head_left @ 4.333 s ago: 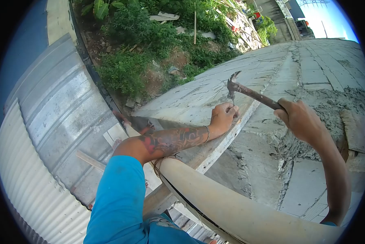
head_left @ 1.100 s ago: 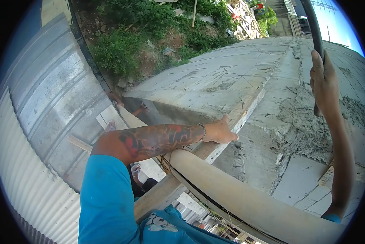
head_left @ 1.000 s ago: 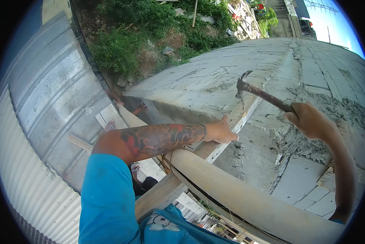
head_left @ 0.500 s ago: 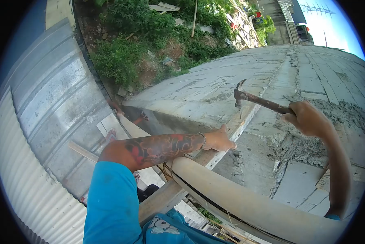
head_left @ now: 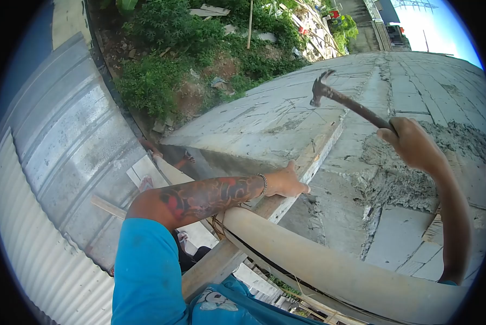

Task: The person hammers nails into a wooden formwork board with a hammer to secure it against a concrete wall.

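Observation:
My right hand (head_left: 413,143) is closed round the handle of a claw hammer (head_left: 356,105), its head raised above the far end of a wooden beam (head_left: 321,149). A thin nail (head_left: 313,145) stands up from that beam, below the hammer head and apart from it. My left hand (head_left: 287,181) wraps over the beam nearer to me, thumb and fingers on its two sides. Behind my left wrist, a thick pale pole (head_left: 308,246) crosses the beam, with wire tied round it.
A grey block wall (head_left: 405,227) with rough mortar fills the right side. Metal roofing (head_left: 75,124) and a corrugated sheet (head_left: 43,222) lie at left. Below, another person's hand (head_left: 189,157) shows near the wall's edge. Green plants (head_left: 151,81) grow beyond.
The hammer in my right hand has risen away from the nail and tilted upward. My left hand keeps its place on the beam. The whole view has shifted slightly.

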Available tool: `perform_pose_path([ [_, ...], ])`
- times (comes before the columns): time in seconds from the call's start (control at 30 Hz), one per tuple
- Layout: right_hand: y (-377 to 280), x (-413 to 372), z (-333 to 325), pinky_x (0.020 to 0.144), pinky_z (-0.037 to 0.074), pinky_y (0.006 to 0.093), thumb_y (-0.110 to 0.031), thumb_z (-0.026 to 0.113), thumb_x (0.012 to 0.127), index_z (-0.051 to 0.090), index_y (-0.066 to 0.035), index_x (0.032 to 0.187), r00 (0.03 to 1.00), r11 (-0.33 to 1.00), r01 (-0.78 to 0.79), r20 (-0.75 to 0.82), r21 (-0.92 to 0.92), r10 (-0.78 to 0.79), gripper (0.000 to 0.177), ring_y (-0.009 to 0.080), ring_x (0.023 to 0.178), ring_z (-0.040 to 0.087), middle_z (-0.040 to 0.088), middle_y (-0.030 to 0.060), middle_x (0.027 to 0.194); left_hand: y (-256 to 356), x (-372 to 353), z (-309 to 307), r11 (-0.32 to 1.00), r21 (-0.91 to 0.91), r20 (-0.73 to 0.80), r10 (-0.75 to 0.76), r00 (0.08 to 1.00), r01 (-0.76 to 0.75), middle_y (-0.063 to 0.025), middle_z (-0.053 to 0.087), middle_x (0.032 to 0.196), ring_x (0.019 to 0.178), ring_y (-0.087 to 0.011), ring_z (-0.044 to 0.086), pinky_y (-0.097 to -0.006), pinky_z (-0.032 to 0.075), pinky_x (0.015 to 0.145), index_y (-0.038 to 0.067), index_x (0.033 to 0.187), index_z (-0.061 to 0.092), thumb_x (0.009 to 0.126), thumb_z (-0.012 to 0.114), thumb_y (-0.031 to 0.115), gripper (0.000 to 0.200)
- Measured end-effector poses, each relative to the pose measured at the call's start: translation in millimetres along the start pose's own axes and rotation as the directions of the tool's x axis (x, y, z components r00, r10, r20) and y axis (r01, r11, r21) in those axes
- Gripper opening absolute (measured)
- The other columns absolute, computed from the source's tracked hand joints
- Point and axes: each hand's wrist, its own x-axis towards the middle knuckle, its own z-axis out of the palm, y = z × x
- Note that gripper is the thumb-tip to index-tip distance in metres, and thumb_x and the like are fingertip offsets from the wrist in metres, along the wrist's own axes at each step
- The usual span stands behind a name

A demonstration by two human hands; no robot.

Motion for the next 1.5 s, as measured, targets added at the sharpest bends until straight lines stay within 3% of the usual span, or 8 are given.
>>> perform_pose_path([
  [0.23, -38, 10, -24, 0.035, 0.025, 0.0198, -0.032, 0.045, 0.099, 0.046, -0.006, 0.077, 0.701, 0.669, 0.418, -0.687, 0.615, 0.192, 0.033, -0.0003, 0.043, 0.030, 0.036, -0.0067, 0.055, 3, -4, -1, 0.999, 0.018, 0.042, -0.034, 0.999, 0.033, -0.0300, 0.038, 0.137, 0.128, -0.0350, 0.040, -0.0366, 0.034, 0.104, -0.008, 0.143, 0.002, 0.079, 0.066, 0.041, 0.103],
  [0.33, -20, -27, 41, 0.061, 0.042, 0.0420, -0.030, 0.051, 0.094, 0.053, 0.001, 0.080, 0.945, 0.999, -0.050, 0.325, -0.001, 0.048, 0.034, 0.0307, 0.054, 0.047, 0.052, 0.0132, 0.060, 4, -11, 3, 0.999, 0.012, 0.061, -0.050, 0.997, 0.049, -0.0301, 0.036, 0.138, 0.128, -0.0353, 0.040, -0.0366, 0.034, 0.104, -0.008, 0.143, 0.002, 0.079, 0.066, 0.042, 0.103],
  [0.53, -10, -4, -67, 0.039, 0.029, 0.0263, -0.040, 0.046, 0.096, 0.053, -0.003, 0.077, 0.838, 0.921, -0.159, -0.445, 0.355, 0.316, 0.042, 0.0048, 0.041, 0.032, 0.036, -0.0030, 0.054, 6, -8, 4, 0.999, 0.008, 0.066, -0.034, 0.997, 0.034, -0.0301, 0.032, 0.141, 0.129, -0.0358, 0.038, -0.0363, 0.034, 0.104, -0.008, 0.143, 0.000, 0.080, 0.064, 0.041, 0.103],
  [0.7, -18, 4, -28, 0.037, 0.027, 0.0193, -0.037, 0.048, 0.097, 0.045, -0.009, 0.073, 0.612, 0.651, 0.464, -0.748, 0.601, 0.255, 0.037, 0.0002, 0.040, 0.029, 0.033, -0.0086, 0.053, 6, -9, -3, 1.000, 0.013, 0.079, -0.030, 0.996, 0.029, -0.0303, 0.031, 0.142, 0.130, -0.0356, 0.037, -0.0368, 0.033, 0.105, -0.008, 0.143, 0.001, 0.079, 0.064, 0.041, 0.103],
  [0.83, -20, -25, 24, 0.061, 0.045, 0.0421, -0.022, 0.054, 0.092, 0.057, 0.005, 0.088, 0.900, 0.968, -0.249, 0.366, -0.017, 0.238, 0.028, 0.0279, 0.059, 0.058, 0.061, 0.0161, 0.068, 2, -10, 6, 0.995, 0.101, 0.053, -0.025, 0.998, 0.020, -0.0305, 0.032, 0.141, 0.130, -0.0360, 0.037, -0.0369, 0.033, 0.104, -0.009, 0.143, 0.003, 0.079, 0.064, 0.043, 0.103],
  [1.13, -3, 8, -34, 0.037, 0.029, 0.0202, -0.033, 0.049, 0.097, 0.048, -0.006, 0.082, 0.663, 0.829, 0.217, -0.701, 0.515, 0.262, 0.031, 0.0022, 0.041, 0.031, 0.034, -0.0055, 0.053, 4, -7, -1, 0.997, 0.061, 0.043, -0.060, 0.997, 0.057, -0.0314, 0.033, 0.139, 0.130, -0.0353, 0.037, -0.0355, 0.032, 0.105, -0.009, 0.143, 0.004, 0.078, 0.065, 0.043, 0.103],
  [1.3, -24, -21, 23, 0.059, 0.044, 0.0430, -0.023, 0.058, 0.090, 0.053, 0.001, 0.084, 0.960, 0.996, -0.026, 0.277, -0.081, 0.048, 0.025, 0.0308, 0.059, 0.054, 0.057, 0.0152, 0.066, 14, -11, -13, 1.000, 0.015, 0.059, -0.019, 0.998, 0.018, -0.0307, 0.031, 0.141, 0.132, -0.0353, 0.034, -0.0361, 0.031, 0.107, -0.009, 0.143, 0.003, 0.079, 0.065, 0.042, 0.103],
  [1.5, -19, -1, -66, 0.050, 0.040, 0.0306, -0.031, 0.056, 0.093, 0.050, -0.002, 0.082, 0.761, 0.824, -0.040, -0.518, 0.565, 0.391, 0.031, 0.0124, 0.051, 0.044, 0.039, 0.0027, 0.057, 6, -8, 1, 0.997, 0.020, 0.057, -0.070, 0.996, 0.069, -0.0303, 0.031, 0.141, 0.131, -0.0355, 0.036, -0.0378, 0.032, 0.105, -0.008, 0.144, 0.002, 0.079, 0.065, 0.042, 0.103],
])
